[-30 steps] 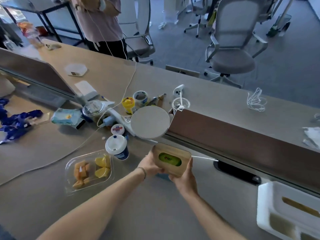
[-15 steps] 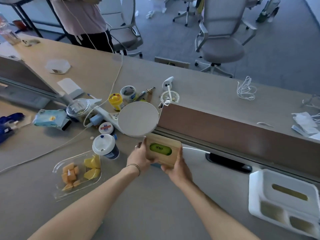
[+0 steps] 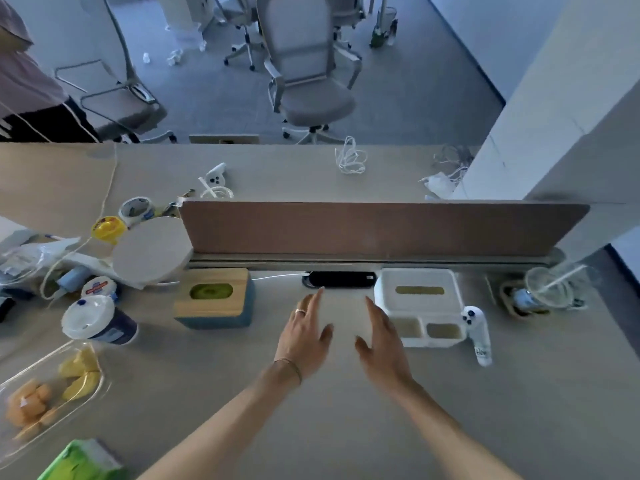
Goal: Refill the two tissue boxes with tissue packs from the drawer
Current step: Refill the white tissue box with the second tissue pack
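White tissue box (image 3: pixel 417 296) sits against the divider (image 3: pixel 381 230), long axis running left to right, just right of both hands and nearest the right hand (image 3: pixel 382 344). Right hand hovers spread and empty beside the box's left edge. Left hand (image 3: pixel 304 337), also spread and empty, hangs between it and the wood-lidded tissue box (image 3: pixel 214 296) further left. Green tissue pack (image 3: pixel 83 460) lies at the near left edge.
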Demonstrator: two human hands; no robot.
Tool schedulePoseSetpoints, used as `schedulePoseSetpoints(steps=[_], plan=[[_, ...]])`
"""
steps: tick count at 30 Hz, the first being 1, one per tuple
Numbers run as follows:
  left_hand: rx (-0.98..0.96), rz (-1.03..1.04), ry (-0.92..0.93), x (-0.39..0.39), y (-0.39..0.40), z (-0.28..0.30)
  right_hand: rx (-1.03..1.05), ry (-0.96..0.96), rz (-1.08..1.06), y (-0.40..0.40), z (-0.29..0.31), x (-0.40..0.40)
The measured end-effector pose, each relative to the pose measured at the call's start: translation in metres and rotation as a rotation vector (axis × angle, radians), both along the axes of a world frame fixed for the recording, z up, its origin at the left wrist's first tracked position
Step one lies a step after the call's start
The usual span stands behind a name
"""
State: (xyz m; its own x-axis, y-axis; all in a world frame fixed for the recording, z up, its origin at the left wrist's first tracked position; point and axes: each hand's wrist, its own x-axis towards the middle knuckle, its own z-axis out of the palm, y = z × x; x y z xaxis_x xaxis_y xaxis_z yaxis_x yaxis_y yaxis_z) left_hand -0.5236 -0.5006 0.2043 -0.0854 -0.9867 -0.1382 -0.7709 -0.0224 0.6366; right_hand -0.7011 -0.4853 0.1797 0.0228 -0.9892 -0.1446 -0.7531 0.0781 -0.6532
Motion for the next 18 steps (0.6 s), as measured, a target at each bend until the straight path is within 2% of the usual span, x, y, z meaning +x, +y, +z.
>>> schedulePoseSetpoints(steps=[7,12,18], plan=[[0.131,0.071,0.116,-0.092,-0.014,-0.011,0.019,-0.061,-0.255,-0.010,0.009,-0.112],[0.202,0.133,0.198,-0.143,-0.039,-0.020,0.091,-0.126,-0.372,-0.049,0.001,-0.158],[0.320,0.222,0.310,-0.177,-0.060,-0.034,0.219,-0.205,-0.304,-0.080,-0.009,-0.170]])
